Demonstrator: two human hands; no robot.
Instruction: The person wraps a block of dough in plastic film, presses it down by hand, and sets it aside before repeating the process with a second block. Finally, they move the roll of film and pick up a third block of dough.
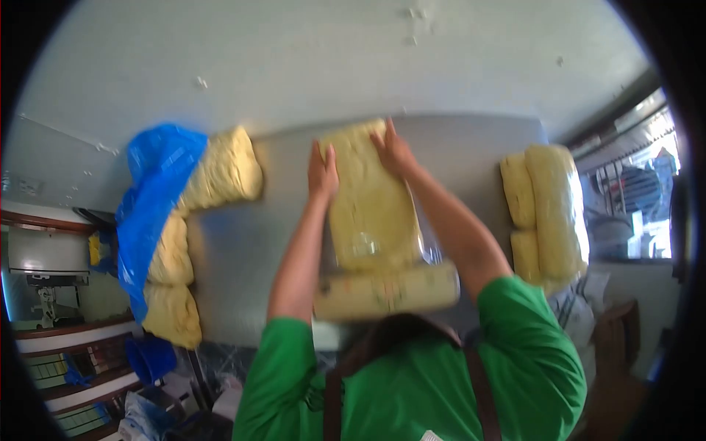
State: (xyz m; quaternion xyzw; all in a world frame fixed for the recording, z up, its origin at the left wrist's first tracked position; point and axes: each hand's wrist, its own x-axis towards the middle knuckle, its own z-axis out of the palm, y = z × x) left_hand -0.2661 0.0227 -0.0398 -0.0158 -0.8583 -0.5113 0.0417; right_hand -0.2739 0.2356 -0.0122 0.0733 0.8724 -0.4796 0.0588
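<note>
A long slab of yellow dough [371,198] lies on the metal table in front of me, its near end glossy under clear film. My left hand [322,173] holds the slab's left edge near the far end, thumb on top. At the far right corner, my right hand [395,152] grips the slab with its fingers along the edge. Between the slab and my body lies a thick roll of plastic wrap [386,290] with faint printed marks; clear film runs from it toward the slab. The undersides of my fingers are hidden.
On the left of the table [243,250] sit several dough pieces [224,167], partly covered by a blue plastic sheet [158,198]. Wrapped dough blocks [557,213] are stacked at the right edge. A pale wall [309,66] rises behind the table. A blue bin [151,359] stands lower left.
</note>
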